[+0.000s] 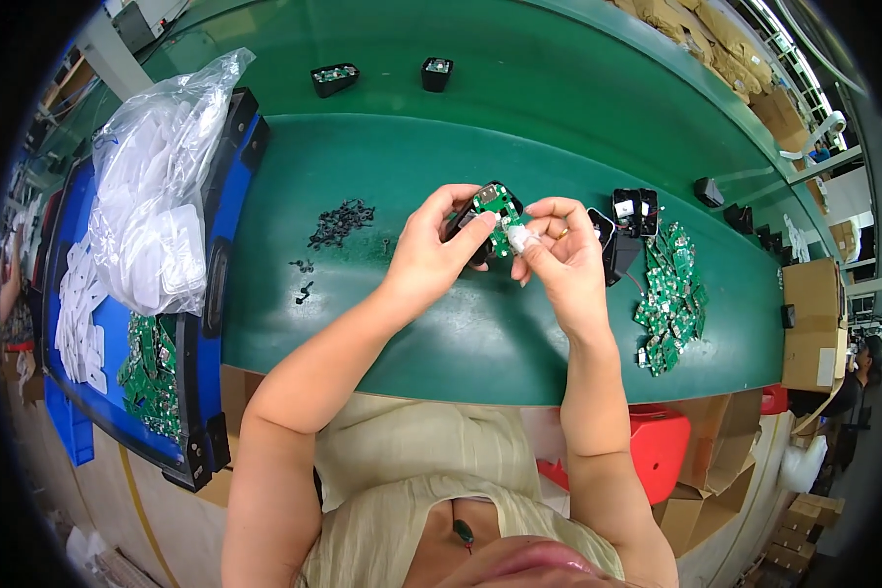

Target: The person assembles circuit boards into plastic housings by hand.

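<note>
Above the middle of the green table, my left hand [433,243] is wrapped round a black plastic housing [453,225]. A green circuit board [490,202] lies tilted against the housing, with my left thumb on its edge. My right hand [570,257] is closed at the board's right side, thumb and fingers pinched together. A small whitish piece [519,238] shows at those fingertips; whether it is a part or a finger cover I cannot make out. Just right of this hand stand black housings [635,213] with white parts and thin wires.
Green circuit boards [671,299] are heaped at the right. Small black parts [341,223] lie scattered on the left. A blue bin [235,186] at far left holds white pieces, boards and a clear bag [162,186]. More housings [437,73] stand along the back; a cardboard box [811,318] is right.
</note>
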The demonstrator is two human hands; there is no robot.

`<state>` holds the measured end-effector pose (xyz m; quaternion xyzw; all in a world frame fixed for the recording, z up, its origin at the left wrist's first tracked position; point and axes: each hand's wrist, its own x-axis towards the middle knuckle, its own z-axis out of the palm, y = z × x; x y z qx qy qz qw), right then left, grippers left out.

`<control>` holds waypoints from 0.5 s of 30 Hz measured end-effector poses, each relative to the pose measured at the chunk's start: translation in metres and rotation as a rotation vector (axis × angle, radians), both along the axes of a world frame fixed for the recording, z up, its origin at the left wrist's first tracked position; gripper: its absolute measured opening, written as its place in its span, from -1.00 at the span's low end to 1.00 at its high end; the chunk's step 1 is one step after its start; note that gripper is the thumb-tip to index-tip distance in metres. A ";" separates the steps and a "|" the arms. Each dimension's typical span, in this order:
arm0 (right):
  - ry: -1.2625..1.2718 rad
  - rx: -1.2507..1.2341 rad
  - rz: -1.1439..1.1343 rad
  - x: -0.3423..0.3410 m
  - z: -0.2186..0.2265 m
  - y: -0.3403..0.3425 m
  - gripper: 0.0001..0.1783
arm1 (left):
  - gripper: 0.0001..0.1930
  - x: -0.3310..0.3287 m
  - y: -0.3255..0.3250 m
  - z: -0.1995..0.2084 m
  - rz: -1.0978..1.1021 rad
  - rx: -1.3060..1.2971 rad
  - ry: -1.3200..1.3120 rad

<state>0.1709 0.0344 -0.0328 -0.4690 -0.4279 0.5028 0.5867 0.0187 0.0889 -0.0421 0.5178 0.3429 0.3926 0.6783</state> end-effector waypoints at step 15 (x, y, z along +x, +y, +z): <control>-0.731 0.449 -0.281 -0.007 -0.003 0.003 -0.85 | -0.82 0.000 0.002 0.000 0.237 0.487 0.187</control>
